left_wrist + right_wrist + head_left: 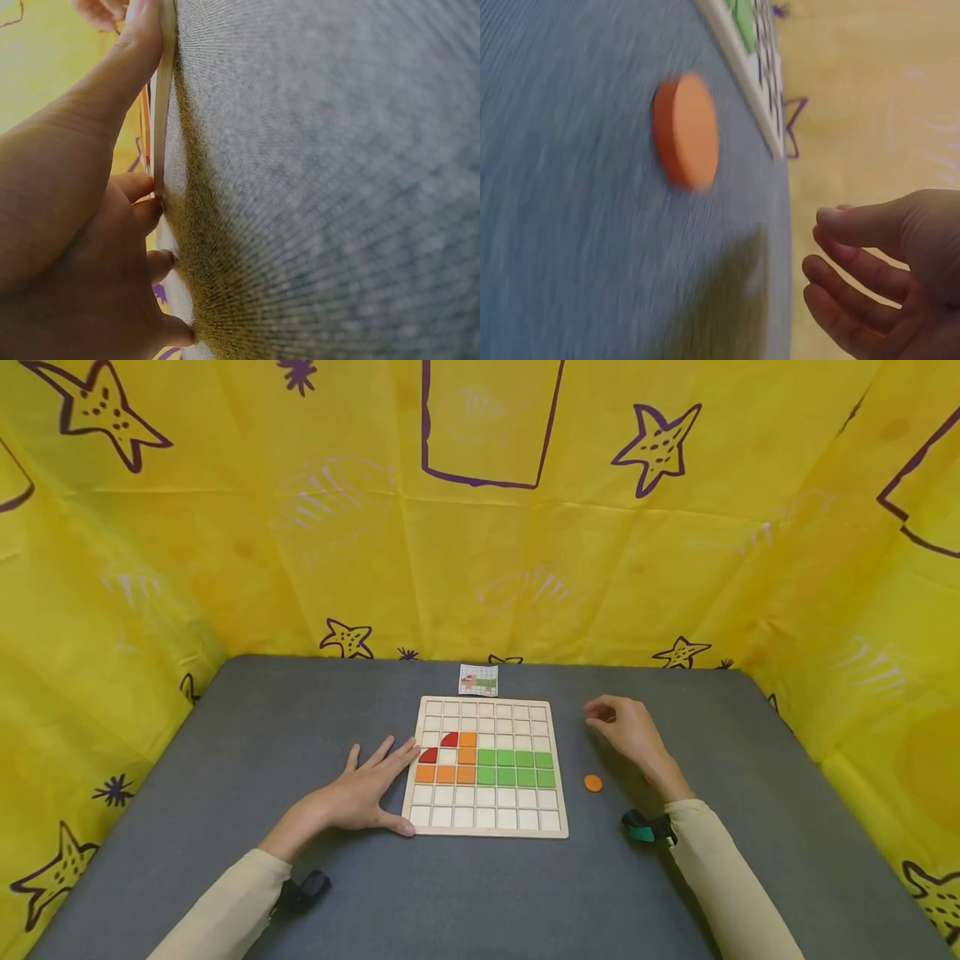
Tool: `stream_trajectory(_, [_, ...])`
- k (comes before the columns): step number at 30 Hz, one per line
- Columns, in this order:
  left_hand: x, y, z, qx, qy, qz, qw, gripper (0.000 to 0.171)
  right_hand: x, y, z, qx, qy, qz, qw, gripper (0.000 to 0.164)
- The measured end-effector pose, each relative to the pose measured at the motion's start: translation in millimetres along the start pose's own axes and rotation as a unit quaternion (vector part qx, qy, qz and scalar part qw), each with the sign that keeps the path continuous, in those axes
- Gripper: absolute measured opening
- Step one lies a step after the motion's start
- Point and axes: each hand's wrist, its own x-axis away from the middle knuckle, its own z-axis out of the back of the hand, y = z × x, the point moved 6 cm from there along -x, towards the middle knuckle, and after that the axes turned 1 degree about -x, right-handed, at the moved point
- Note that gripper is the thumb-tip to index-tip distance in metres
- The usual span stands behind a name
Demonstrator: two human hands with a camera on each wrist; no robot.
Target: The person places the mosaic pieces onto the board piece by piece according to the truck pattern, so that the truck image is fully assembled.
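A wooden grid board (pixel 491 834) lies on the table, its tray part filled with orange squares (pixel 446 774), green squares (pixel 516 768) and two red quarter-circle pieces (pixel 449 741). My left hand (pixel 360 789) is spread at the board's left side, the thumb at the near corner and a fingertip at the left rim. To the right of the board, my right hand (pixel 626 727) hovers with loosely bent fingers; the right wrist view shows nothing between thumb and fingers (pixel 855 289). A round orange disc (pixel 593 783) lies between the board and my right wrist.
A small printed card (pixel 477 680) with a coloured grid pattern lies just beyond the board. Another orange piece (pixel 647 778) shows partly from behind my right wrist. Yellow patterned cloth (pixel 480 543) hangs around the grey table (pixel 480 902) at the back and sides.
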Motion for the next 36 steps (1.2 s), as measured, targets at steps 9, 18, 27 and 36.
stream_trajectory(9, [0.4, -1.3, -1.7, 0.0, 0.001, 0.0, 1.0, 0.117, 8.2, 20.9, 12.6, 0.013, -0.012, 0.001, 1.0, 0.023])
stream_trajectory(18, [0.5, -1.7, -1.8, 0.001, 0.0, 0.003, 1.0, 0.118, 10.6, 55.2, 28.4, 0.026, 0.0, -0.038, 0.999, 0.033])
stream_trajectory(27, [0.6, -2.7, -2.2, 0.001, 0.0, 0.001, 1.0, 0.117, 14.3, 67.0, 36.3, 0.018, -0.008, -0.054, 0.998, 0.035])
stream_trajectory(36, [-0.8, -2.8, -2.1, -0.001, 0.002, -0.004, 1.0, 0.118, 17.4, 75.6, 39.8, 0.022, -0.03, -0.074, 0.997, 0.031])
